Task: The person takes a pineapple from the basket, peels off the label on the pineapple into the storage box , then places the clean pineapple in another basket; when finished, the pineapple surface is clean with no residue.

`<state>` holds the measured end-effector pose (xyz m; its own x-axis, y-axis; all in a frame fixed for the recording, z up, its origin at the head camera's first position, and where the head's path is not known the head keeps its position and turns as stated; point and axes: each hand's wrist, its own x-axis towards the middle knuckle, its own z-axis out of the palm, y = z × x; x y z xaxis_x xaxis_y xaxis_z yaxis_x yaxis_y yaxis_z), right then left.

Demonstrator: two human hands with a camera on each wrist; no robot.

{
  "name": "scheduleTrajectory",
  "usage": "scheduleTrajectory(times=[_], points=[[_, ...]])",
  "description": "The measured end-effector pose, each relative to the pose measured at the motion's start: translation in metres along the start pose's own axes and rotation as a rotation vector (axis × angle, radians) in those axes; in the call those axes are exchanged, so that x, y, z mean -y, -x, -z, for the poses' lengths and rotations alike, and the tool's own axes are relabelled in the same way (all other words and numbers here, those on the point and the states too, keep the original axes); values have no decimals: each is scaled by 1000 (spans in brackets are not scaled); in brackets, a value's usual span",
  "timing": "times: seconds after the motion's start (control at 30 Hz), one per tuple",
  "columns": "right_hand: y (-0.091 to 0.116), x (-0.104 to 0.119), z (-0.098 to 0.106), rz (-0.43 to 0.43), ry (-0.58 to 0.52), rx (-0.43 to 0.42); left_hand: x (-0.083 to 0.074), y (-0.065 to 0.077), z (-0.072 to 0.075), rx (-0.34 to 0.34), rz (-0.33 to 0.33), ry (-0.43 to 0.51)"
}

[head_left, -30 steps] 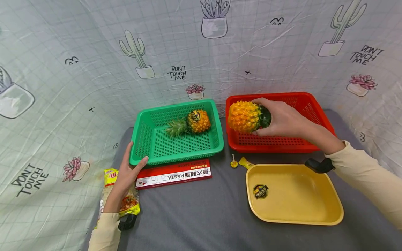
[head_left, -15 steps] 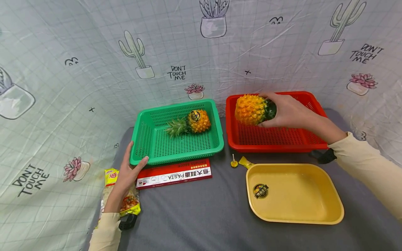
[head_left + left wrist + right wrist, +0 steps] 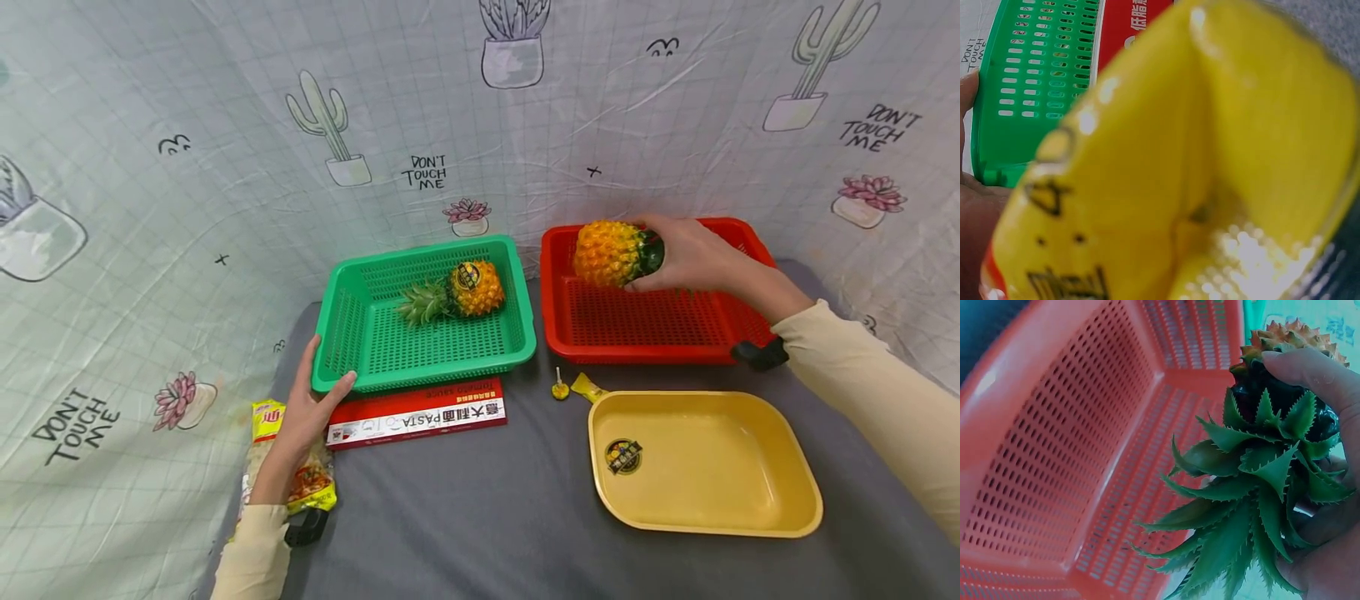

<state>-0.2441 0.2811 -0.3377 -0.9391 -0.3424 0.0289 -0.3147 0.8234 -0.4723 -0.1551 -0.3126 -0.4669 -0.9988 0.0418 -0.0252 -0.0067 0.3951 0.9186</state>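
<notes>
In the head view, my right hand (image 3: 693,254) grips a pineapple (image 3: 606,252) near its leafy end, holding it on its side over the red basket (image 3: 637,354). Its green crown (image 3: 1241,487) hangs below the palm in the right wrist view, with the thumb across the dark base of the fruit. My left hand (image 3: 300,421) holds the near left corner of the green basket (image 3: 420,379), thumb at the front rim and fingers along the outer side. Inside that basket lies another pineapple (image 3: 476,289) with a black sticker, its leaves pointing left.
A red pasta box (image 3: 420,417) lies against the green basket's front. Beneath my left forearm is a yellow food packet (image 3: 318,500), which fills much of the left wrist view. A yellow tray (image 3: 705,467) stands front right, beside a small yellow lollipop (image 3: 559,389) and a yellow wrapper (image 3: 587,387).
My right hand has carried the pineapple rightward and slightly farther back over the red basket. The left hand and the green basket have stayed in place.
</notes>
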Motion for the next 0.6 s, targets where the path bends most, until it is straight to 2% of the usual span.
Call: scheduleTrajectory(times=[0.37,0.6], points=[[-24,-16,1,0,50,66,1,-3,-1,3,-2,8],[-39,-27,-15,4,17,78,0,0,-1,2,-1,16]])
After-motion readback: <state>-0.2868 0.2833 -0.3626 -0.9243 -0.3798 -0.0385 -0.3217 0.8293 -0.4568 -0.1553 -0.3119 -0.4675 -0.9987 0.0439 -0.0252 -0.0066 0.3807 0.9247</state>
